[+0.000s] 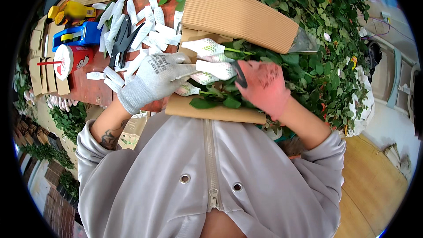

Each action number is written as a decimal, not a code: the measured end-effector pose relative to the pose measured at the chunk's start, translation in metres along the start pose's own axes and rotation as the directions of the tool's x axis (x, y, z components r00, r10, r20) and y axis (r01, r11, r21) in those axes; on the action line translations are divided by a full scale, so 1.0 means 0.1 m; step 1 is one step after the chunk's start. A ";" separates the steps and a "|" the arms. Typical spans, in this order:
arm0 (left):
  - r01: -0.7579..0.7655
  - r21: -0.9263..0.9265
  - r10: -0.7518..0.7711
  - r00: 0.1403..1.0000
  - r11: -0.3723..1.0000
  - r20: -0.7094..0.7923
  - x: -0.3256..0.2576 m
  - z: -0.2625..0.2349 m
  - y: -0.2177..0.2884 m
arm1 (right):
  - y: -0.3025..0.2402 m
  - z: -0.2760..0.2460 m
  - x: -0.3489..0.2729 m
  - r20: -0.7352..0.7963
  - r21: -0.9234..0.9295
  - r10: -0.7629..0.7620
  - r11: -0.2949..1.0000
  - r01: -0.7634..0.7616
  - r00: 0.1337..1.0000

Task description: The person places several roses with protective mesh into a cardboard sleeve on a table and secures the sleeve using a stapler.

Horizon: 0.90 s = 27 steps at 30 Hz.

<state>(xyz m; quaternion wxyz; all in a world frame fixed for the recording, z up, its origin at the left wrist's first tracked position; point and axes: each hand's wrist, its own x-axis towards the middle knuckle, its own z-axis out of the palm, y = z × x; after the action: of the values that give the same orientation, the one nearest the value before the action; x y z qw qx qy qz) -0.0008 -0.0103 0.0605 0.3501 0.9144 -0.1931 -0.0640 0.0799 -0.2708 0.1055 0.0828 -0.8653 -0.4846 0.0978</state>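
Roses in white foam mesh sleeves [203,47] lie on brown corrugated cardboard in front of me, their leafy green stems pointing right. My left hand [161,72], in a pale grey glove, has its fingertips drawn together at the open end of one mesh sleeve [216,69]. At the other end of that sleeve, my right hand [263,84], in a pink-red glove with a dark fingertip area, is closed around the rose at its stem side. The fingers hide the stem there. More sleeved roses [187,89] sit just below and beside my left fingers.
Loose white mesh sleeves [154,39] are scattered over the red table [90,92], around a black stapler [121,46]. Left stand a red cup [75,61] with a straw, a blue tape dispenser [79,35] and a yellow bottle [72,12]. Corrugated cardboard [240,17] and piled foliage [326,66] lie beyond.
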 end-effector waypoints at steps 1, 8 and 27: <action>0.002 -0.006 -0.002 1.000 1.000 -0.015 -0.03 -0.01 0.00 | 0.07 0.05 0.06 -0.067 0.064 -0.048 0.997 0.053 0.997; -0.054 0.141 0.070 0.992 0.988 -0.105 0.06 -0.15 0.22 | 0.09 0.47 0.10 -0.105 0.018 -0.141 0.989 0.144 0.984; 0.010 -0.193 -0.025 0.997 0.981 -0.071 0.17 0.01 -0.19 | -0.39 -0.08 0.30 0.402 0.033 -0.182 0.982 0.185 0.897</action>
<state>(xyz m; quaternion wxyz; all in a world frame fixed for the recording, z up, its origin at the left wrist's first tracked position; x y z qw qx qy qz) 0.0207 -0.0050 0.0479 0.4431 0.8796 -0.1650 -0.0520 0.0651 -0.2248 0.1195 -0.0128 -0.7773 -0.5707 0.2643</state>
